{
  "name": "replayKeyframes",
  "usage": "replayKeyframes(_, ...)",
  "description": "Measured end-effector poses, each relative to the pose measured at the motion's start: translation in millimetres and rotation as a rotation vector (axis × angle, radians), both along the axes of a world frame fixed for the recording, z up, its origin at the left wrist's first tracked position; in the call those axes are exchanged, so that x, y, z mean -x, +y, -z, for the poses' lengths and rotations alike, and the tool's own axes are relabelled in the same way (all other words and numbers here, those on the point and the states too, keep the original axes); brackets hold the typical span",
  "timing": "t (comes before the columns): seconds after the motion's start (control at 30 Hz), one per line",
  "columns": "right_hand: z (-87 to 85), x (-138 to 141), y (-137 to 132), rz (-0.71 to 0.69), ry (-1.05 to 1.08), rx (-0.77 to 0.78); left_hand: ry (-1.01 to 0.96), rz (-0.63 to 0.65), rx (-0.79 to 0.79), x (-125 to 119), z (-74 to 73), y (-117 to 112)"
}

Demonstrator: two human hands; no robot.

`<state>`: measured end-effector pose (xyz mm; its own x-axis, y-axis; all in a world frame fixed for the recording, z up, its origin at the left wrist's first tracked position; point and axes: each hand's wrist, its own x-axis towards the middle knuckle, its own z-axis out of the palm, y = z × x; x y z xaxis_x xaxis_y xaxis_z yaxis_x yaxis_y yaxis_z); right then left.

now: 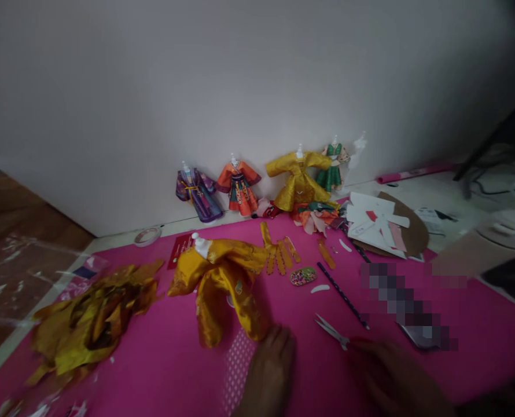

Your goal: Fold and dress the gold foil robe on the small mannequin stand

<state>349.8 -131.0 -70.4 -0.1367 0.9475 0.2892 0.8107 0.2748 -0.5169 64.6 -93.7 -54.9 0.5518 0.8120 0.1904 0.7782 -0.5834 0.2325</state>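
On the pink mat (pixel 162 359) lies a golden-yellow doll robe (pixel 223 284) on a white doll form. My left hand (pixel 268 368) rests on the mat at the robe's lower right hem, its fingers lying forward; no held thing shows. A white dotted mesh strip (pixel 239 362) runs beside this hand. My right hand (pixel 392 370) is dark and smeared at the lower right. Its fingertips reach the handle end of small scissors (pixel 332 330), whose blades lie parted, pointing up and left. Whether the fingers grip the handles cannot be made out.
Doll outfits, including a purple one (pixel 199 194) and an orange one (pixel 239 188), lean against the wall. Yellow fabric scraps (pixel 92 318) heap at left. A dark pencil (pixel 343 295), a patterned oval case (pixel 303 276), a tape roll (pixel 147 236) and white paper pieces (pixel 372 217) lie around.
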Motion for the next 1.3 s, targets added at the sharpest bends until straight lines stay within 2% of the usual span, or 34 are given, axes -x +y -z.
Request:
replayKeyframes(0.17,10.2,7,8,0.025,-0.02,0.0,-0.144,-0.065,0.112,4,-6.9,-4)
replayKeyframes(0.4,19.9,14,6,0.079,0.004,0.067,-0.476,-0.184,0.328,7,-1.5,-12)
replayKeyframes(0.57,15.5,21,3,0.071,0.028,-0.029,-0.868,-0.362,0.649,7,-3.0,-32)
replayKeyframes(0.63,9.7,35,2,-0.02,0.097,-0.058,-1.045,-0.432,0.81,7,-4.1,-37)
replayKeyframes(0.67,5.4,44,1,-0.098,0.146,-0.032,-1.136,-0.461,0.883,7,-4.8,-38)
replayKeyframes(0.73,-5.2,66,0,-0.269,0.247,0.181,-1.314,-0.507,1.001,7,-6.6,-38)
replayKeyframes(0.83,-19.4,99,0,-0.25,0.424,0.317,-1.52,-0.554,1.126,7,-9.7,-39)
replayKeyframes(0.9,-23.4,115,0,-0.22,0.464,0.335,-1.597,-0.576,1.184,7,-10.6,-39)
replayKeyframes(1.07,-20.3,123,9,-0.213,0.355,0.293,-1.637,-0.604,1.2,8,-7.5,-41)
replayKeyframes(1.17,-21.0,111,25,-0.173,0.229,0.241,-1.599,-0.626,1.08,13,-10.0,-41)
replayKeyframes(1.3,-24.2,99,55,-0.101,-0.004,0.137,-1.526,-0.637,0.949,32,-22.2,-42)
